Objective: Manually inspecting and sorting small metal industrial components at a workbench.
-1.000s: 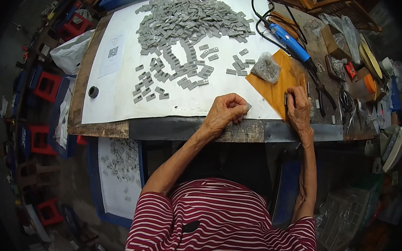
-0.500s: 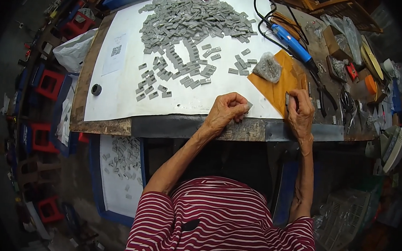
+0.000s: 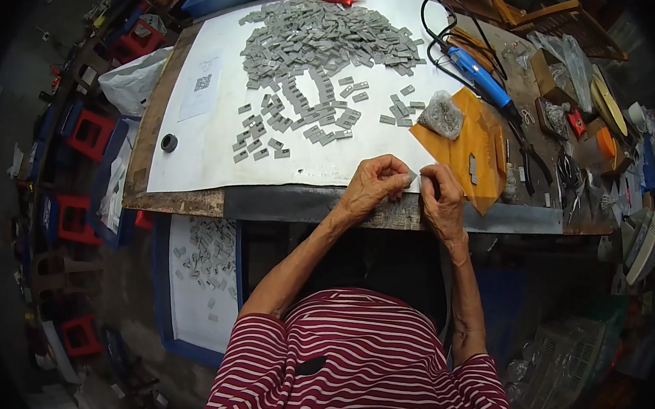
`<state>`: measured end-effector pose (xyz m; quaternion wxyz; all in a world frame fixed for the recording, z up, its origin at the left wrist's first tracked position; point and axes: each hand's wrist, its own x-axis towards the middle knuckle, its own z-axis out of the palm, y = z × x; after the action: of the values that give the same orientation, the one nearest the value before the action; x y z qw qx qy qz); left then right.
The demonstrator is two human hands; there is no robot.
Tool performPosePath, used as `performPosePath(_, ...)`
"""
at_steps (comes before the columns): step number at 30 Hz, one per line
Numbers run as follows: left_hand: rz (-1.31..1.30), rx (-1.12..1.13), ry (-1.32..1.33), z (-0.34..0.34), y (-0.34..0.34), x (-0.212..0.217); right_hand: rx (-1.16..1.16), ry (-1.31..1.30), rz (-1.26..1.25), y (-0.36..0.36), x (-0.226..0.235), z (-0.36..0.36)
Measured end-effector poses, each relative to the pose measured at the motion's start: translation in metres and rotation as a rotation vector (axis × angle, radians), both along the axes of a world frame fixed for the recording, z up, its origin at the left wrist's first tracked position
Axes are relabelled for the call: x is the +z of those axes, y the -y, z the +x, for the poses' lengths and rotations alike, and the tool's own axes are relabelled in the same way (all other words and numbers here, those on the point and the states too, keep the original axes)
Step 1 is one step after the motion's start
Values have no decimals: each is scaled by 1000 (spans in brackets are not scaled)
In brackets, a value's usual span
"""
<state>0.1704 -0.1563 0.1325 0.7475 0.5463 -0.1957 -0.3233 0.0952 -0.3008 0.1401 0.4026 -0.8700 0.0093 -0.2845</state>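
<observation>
Over the front edge of the table, my left hand (image 3: 376,189) is closed in a pinch, with a small grey piece at its fingertips, mostly hidden. My right hand (image 3: 443,203) is just to its right, thumb and finger pressed together close to the left fingertips; whatever it holds is too small to make out. Beyond it, small grey rectangular pieces (image 3: 473,167) lie on an orange-brown envelope (image 3: 488,181). A clear plastic bag of tiny metal parts (image 3: 441,115) rests on the envelope's far left. Similar grey pieces with dark holes (image 3: 331,41) form a large heap on white paper.
Loose rows of pieces (image 3: 272,121) spread in front of the heap. A blue-handled power tool (image 3: 479,74) with black cable, pliers (image 3: 537,162) and small boxes stand at the right. A black round cap (image 3: 168,142) sits far left. Below the table is a blue-rimmed tray (image 3: 161,299).
My right hand has moved left from the envelope to my left hand's fingertips, uncovering grey pieces on the envelope. My left hand stays pinched in about the same place. The view has shifted slightly.
</observation>
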Motion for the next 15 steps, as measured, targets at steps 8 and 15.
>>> performPosePath(8, -2, -15, 13, -1, 0, -1, -31, -49, 70, 1, -6, 1)
performPosePath(15, -5, -34, 11, 0, 1, -3, -38, -95, 106, 2, -5, 2)
